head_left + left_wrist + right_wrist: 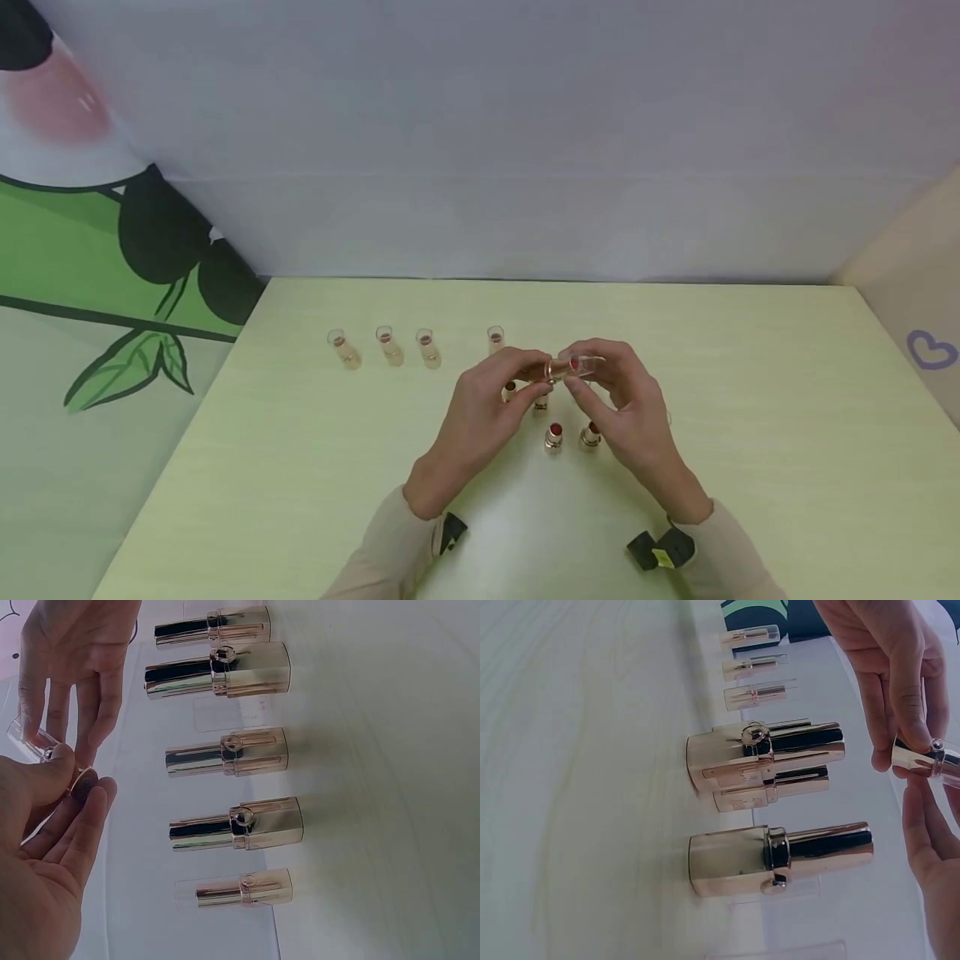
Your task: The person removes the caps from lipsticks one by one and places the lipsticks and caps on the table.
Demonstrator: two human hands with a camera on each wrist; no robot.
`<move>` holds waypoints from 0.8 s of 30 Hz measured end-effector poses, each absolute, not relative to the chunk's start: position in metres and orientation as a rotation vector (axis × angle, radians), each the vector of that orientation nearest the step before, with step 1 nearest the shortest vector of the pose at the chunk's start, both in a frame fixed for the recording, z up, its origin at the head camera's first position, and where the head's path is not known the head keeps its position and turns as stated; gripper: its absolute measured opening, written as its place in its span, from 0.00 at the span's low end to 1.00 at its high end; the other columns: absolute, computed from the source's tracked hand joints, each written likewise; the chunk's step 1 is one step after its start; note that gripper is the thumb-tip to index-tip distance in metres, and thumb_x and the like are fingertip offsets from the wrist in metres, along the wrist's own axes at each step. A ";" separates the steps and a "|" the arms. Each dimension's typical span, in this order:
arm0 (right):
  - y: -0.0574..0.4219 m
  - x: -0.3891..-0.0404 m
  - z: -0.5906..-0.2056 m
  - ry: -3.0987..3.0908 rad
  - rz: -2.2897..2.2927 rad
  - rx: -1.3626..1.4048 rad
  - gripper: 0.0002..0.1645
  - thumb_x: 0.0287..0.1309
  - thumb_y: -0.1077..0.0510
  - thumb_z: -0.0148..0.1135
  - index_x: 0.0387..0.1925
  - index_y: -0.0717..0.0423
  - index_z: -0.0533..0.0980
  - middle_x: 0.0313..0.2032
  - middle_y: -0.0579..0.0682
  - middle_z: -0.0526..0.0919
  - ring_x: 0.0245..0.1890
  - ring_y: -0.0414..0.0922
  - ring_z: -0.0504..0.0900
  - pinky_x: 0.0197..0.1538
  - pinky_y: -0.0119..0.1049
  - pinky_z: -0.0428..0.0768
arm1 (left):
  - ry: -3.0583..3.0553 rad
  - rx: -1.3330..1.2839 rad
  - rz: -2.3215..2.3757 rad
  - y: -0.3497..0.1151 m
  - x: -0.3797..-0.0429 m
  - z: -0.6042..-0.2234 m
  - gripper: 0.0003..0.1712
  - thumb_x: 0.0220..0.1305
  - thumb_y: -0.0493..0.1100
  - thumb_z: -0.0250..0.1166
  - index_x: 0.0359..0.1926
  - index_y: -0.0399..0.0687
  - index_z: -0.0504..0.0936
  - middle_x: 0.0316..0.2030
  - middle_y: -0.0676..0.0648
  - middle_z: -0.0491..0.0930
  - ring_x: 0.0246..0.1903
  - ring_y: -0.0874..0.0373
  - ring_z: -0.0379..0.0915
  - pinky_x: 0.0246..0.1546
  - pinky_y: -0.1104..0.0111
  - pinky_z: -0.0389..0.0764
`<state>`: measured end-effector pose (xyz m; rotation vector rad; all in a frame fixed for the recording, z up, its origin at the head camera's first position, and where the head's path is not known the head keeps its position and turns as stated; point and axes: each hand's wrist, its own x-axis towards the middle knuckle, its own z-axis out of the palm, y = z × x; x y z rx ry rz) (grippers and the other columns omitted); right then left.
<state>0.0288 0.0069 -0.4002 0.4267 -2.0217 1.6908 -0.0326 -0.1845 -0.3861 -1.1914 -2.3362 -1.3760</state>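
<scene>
My left hand [480, 417] pinches the base end of a gold lipstick [558, 368] between thumb and fingers. From the other side, my right hand [633, 408] pinches a clear cap [591, 364] at the lipstick's red tip. The lipstick lies sideways in the air; how far the cap sits over it, I cannot tell. Below the hands stand several uncapped lipsticks, among them one lipstick [553, 438] and another lipstick [590, 437] by the right thumb. Shiny gold tubes on clear bases show in the left wrist view, such as this lipstick [236, 825].
Several lipsticks with clear caps stand in a row further back, such as the leftmost capped lipstick [345, 350] and one capped lipstick [496, 337] behind the left hand. A clear piece [780, 952] shows at the right wrist view's bottom edge. A pale wall [525, 225] borders the table [262, 467].
</scene>
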 end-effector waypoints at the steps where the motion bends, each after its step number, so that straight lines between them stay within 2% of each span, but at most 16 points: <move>1: 0.007 0.029 -0.400 -2.020 1.694 0.427 0.25 0.61 0.79 0.63 0.58 0.68 0.72 0.52 0.43 0.82 0.49 0.38 0.84 0.57 0.28 0.84 | -2.334 -1.199 -1.377 -0.184 -0.033 -0.386 0.15 0.66 0.38 0.72 0.53 0.47 0.84 0.44 0.52 0.87 0.44 0.62 0.87 0.38 0.71 0.86; 6: 0.008 0.029 -0.400 -2.015 1.718 0.438 0.24 0.62 0.79 0.62 0.59 0.68 0.71 0.53 0.44 0.82 0.49 0.40 0.85 0.56 0.29 0.84 | -2.318 -1.211 -1.392 -0.184 -0.034 -0.386 0.15 0.67 0.38 0.72 0.54 0.47 0.84 0.44 0.52 0.86 0.44 0.63 0.86 0.41 0.76 0.85; 17: 0.011 0.028 -0.402 -1.998 1.703 0.481 0.25 0.62 0.80 0.62 0.59 0.69 0.70 0.53 0.43 0.82 0.51 0.39 0.84 0.57 0.28 0.84 | -2.271 -1.216 -1.411 -0.183 -0.034 -0.386 0.16 0.64 0.37 0.73 0.53 0.47 0.86 0.42 0.50 0.87 0.42 0.62 0.85 0.39 0.76 0.85; 24: 0.012 0.029 -0.405 -1.994 1.700 0.482 0.25 0.62 0.79 0.62 0.59 0.69 0.70 0.54 0.44 0.81 0.50 0.39 0.84 0.57 0.28 0.84 | -2.289 -1.217 -1.409 -0.182 -0.033 -0.389 0.16 0.66 0.37 0.72 0.54 0.48 0.86 0.42 0.51 0.87 0.42 0.62 0.85 0.39 0.75 0.85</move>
